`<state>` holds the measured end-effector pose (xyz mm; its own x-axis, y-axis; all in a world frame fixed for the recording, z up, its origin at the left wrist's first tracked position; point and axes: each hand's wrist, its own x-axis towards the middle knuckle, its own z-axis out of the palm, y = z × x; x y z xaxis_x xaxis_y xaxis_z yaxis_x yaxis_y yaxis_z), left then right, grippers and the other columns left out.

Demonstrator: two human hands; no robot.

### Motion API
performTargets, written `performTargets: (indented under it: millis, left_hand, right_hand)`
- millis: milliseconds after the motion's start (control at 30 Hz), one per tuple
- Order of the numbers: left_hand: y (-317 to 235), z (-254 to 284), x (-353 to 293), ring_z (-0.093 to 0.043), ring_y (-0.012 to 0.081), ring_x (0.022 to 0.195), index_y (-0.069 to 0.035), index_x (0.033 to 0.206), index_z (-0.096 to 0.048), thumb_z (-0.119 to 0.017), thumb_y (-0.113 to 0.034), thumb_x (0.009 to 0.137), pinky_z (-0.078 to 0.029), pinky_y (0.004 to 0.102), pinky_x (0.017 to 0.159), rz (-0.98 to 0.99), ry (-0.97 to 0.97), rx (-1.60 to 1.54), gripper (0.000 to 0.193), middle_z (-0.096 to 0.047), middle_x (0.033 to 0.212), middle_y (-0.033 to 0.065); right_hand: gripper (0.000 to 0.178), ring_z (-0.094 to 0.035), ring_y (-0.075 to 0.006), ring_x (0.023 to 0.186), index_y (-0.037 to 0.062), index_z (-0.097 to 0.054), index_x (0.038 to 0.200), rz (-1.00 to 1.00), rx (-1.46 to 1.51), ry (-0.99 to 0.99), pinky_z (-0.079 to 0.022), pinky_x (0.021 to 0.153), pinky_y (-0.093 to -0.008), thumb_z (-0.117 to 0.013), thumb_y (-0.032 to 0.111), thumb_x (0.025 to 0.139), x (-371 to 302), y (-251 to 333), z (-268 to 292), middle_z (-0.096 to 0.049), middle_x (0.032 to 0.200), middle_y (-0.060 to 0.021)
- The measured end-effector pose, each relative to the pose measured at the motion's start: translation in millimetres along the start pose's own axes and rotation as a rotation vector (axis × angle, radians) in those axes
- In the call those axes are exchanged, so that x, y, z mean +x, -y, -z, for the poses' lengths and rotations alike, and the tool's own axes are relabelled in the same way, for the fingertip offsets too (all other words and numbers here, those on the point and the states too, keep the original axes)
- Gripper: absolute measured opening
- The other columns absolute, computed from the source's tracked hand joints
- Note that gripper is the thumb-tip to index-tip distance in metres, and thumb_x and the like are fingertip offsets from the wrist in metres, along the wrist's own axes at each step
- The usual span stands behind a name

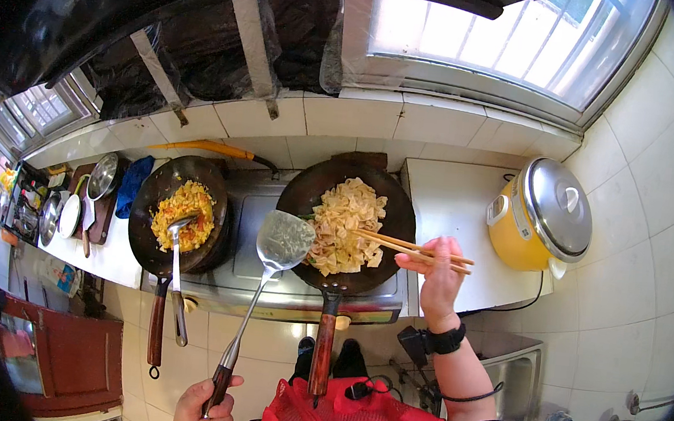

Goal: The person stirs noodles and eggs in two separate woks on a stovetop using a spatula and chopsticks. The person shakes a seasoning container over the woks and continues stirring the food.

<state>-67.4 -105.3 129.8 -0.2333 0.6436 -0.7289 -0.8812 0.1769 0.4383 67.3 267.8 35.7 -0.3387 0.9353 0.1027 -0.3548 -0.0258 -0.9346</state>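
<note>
My left hand [204, 409] is closed round the dark handle of a metal spatula [285, 240], whose wide blade hangs over the left side of a wok [390, 276]. In that wok lies a heap of wide pale noodles [350, 224], with a bit of green at its edge. My right hand [436, 278] grips a pair of wooden chopsticks [403, 244], their tips at the noodles. To the left, a second wok [141, 220] holds a yellow scrambled mix [187, 208] with orange bits. A ladle [178, 256] rests in it, its handle hanging toward me.
Both woks sit on a steel gas stove [252, 202]. A yellow rice cooker [528, 209] stands on the right counter [444, 188], its cord trailing down. A cleaver [88, 215], a white plate [70, 216] and a metal bowl [103, 177] lie left. A sink [518, 390] is at lower right.
</note>
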Motion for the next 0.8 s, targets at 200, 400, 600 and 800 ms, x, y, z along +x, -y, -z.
performTargets:
  millis: [200,400,600,800]
  left_hand:
    - [-3,-5,5,-0.027,0.0031,0.036,-0.002,0.133,-0.046,-0.045,-0.034,0.1,-0.021,0.0172,0.03,-0.006,-0.03,0.03,0.046,-0.035,0.057,-0.0045]
    - [-6,-14,8,-0.026,0.0032,0.036,0.0,0.132,-0.046,-0.045,-0.034,0.101,-0.021,0.0176,0.03,0.002,-0.053,0.058,0.047,-0.035,0.057,-0.0044]
    - [3,7,16,-0.027,0.0041,0.039,-0.002,0.132,-0.046,-0.045,-0.034,0.1,-0.022,0.0198,0.03,0.039,0.042,-0.039,0.046,-0.04,0.064,-0.0003]
    - [8,12,16,-0.028,0.0045,0.039,-0.002,0.132,-0.046,-0.046,-0.033,0.1,-0.023,0.0203,0.03,0.041,0.061,-0.089,0.045,-0.041,0.064,0.0001]
  right_hand:
    - [0.034,-0.068,-0.0286,0.066,0.0001,-0.047,0.088,0.054,0.199,-0.005,-0.061,0.061,-0.038,-0.036,0.028,0.103,6,40,-2,-0.056,0.08,-0.0117]
    - [0.031,-0.068,-0.0239,0.062,0.0007,-0.048,0.083,-0.088,-0.079,-0.015,-0.06,0.054,-0.0336,-0.042,0.024,0.102,15,3,12,-0.056,0.078,-0.0096]
    - [0.031,-0.068,-0.025,0.062,0.0002,-0.048,0.084,-0.065,0.024,-0.021,-0.061,0.056,-0.0349,-0.041,0.025,0.102,10,18,8,-0.056,0.078,-0.0114]
    - [0.03,-0.068,-0.0288,0.068,0.0022,-0.047,0.087,-0.026,0.235,-0.012,-0.062,0.063,-0.0407,-0.038,0.026,0.102,7,40,-1,-0.054,0.083,-0.0095]
